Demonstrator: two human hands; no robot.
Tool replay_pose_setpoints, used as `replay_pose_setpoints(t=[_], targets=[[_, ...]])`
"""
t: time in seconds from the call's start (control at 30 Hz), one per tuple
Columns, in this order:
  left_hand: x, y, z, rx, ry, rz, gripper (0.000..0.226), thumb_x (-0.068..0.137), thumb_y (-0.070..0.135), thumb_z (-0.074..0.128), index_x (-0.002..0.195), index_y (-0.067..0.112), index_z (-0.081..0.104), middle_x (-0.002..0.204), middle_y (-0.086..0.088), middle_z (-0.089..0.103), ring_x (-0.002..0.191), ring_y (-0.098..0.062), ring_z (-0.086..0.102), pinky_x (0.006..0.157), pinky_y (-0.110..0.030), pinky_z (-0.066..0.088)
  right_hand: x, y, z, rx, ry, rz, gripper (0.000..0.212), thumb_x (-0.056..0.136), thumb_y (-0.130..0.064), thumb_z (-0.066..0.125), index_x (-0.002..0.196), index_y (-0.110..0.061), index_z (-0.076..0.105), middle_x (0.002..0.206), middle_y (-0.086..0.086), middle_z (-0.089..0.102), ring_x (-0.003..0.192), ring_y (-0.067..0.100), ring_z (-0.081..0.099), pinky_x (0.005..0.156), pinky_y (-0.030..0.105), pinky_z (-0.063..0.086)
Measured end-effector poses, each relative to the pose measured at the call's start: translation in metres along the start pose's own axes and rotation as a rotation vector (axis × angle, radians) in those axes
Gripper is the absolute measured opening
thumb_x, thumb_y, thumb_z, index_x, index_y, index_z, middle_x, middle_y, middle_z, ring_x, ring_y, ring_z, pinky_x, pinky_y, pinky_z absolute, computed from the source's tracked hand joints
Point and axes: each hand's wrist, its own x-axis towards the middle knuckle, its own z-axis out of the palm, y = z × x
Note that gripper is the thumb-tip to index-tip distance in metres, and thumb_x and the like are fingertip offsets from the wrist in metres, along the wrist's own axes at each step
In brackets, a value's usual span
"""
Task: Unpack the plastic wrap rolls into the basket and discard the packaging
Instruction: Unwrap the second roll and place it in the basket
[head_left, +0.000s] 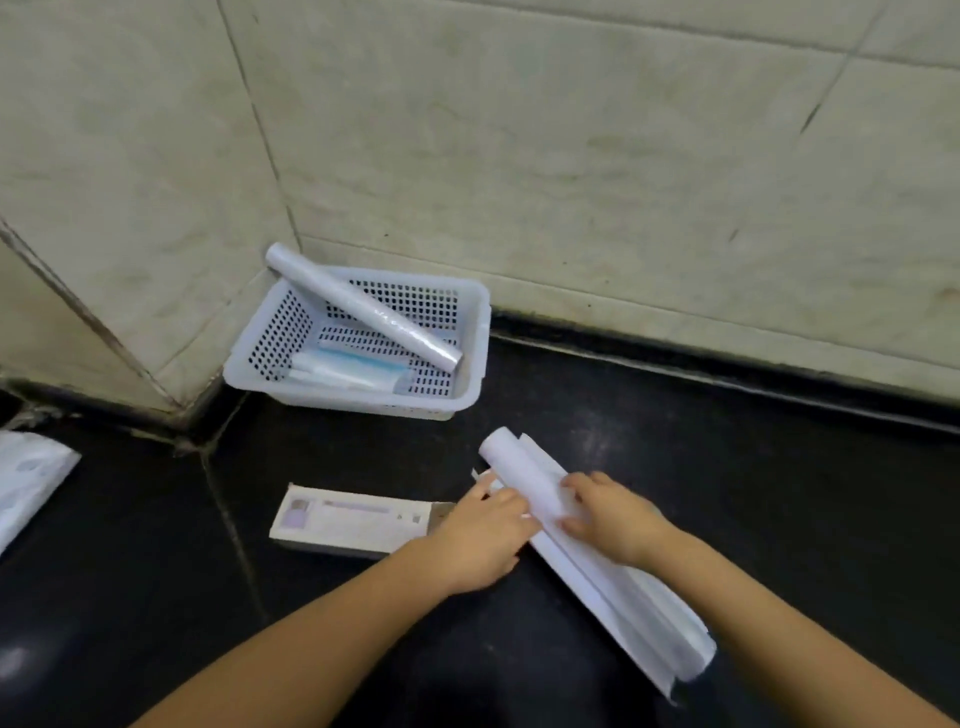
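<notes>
Both hands work a white roll (524, 478) half out of its opened box (618, 587) on the dark table — right hand (605, 517) gripping the roll, left hand (483, 535) pressing the box's flap. Far left, the basket (470, 358) holds another roll (358, 306).

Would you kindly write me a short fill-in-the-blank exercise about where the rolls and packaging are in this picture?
1. The white perforated plastic basket stands on the dark counter in the ____ of the tiled walls.
2. A clear plastic wrap roll leans with its upper end on the basket's ____.
3. Both hands, left and right, are on a white roll lying in its opened ____.
4. The flat printed carton lies left of the ____ hand.

Missing words: corner; rim; box; left
</notes>
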Motion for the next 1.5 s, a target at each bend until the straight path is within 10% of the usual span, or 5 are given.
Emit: replay_pose_setpoints(t=[0.43, 0.63, 0.9, 1.1, 1.5], targets=[[-0.014, -0.011, -0.036, 0.358, 0.225, -0.071, 0.017, 0.061, 0.01, 0.072, 0.071, 0.022, 0.066, 0.068, 0.005, 0.065, 0.074, -0.015, 0.063, 0.101, -0.039, 0.046, -0.014, 0.047, 0.012, 0.454, 0.256, 0.246, 0.059, 0.08, -0.025, 0.063, 0.132, -0.011, 0.038, 0.124, 0.016, 0.046, 0.107, 0.029, 0.05, 0.087, 0.035, 0.044], [-0.04, -0.054, -0.025, 0.142, -0.223, -0.329, 0.02, 0.093, 0.022, 0.045, 0.107, 0.02, 0.059, 0.106, -0.004, 0.063, 0.11, -0.025, 0.052, 0.116, -0.053, 0.007, 0.008, 0.032, -0.024, 0.496, 0.426, 0.109, 0.06, 0.076, -0.021, 0.067, 0.129, -0.012, 0.04, 0.121, 0.013, 0.05, 0.097, 0.023, 0.052, 0.078, 0.033, 0.044], [-0.065, -0.117, -0.045, -0.188, 0.474, -0.434, 0.039, 0.091, 0.042, 0.049, 0.123, 0.021, 0.055, 0.116, 0.001, 0.062, 0.108, -0.017, 0.055, 0.095, -0.031, 0.042, 0.052, -0.051, -0.081, 0.35, 0.514, -0.207, 0.059, 0.081, -0.021, 0.065, 0.134, -0.015, 0.04, 0.12, 0.012, 0.051, 0.101, 0.023, 0.05, 0.081, 0.031, 0.042], [-0.064, -0.179, -0.031, -0.086, 0.236, -0.648, 0.045, 0.095, 0.048, 0.034, 0.122, 0.017, 0.053, 0.119, -0.005, 0.059, 0.115, -0.024, 0.049, 0.11, -0.042, 0.021, 0.116, -0.159, -0.131, 0.254, 0.54, -0.487, 0.062, 0.084, -0.025, 0.063, 0.138, -0.019, 0.035, 0.127, 0.012, 0.052, 0.109, 0.028, 0.052, 0.086, 0.037, 0.042], [-0.062, -0.188, -0.006, 0.082, 0.594, -0.57, 0.039, 0.085, 0.05, 0.044, 0.081, 0.017, 0.065, 0.076, -0.001, 0.063, 0.076, -0.021, 0.061, 0.094, -0.041, 0.047, 0.222, -0.249, -0.064, 0.123, 0.496, -0.409, 0.057, 0.088, -0.014, 0.057, 0.14, -0.011, 0.033, 0.125, 0.021, 0.049, 0.105, 0.034, 0.049, 0.087, 0.043, 0.044]])
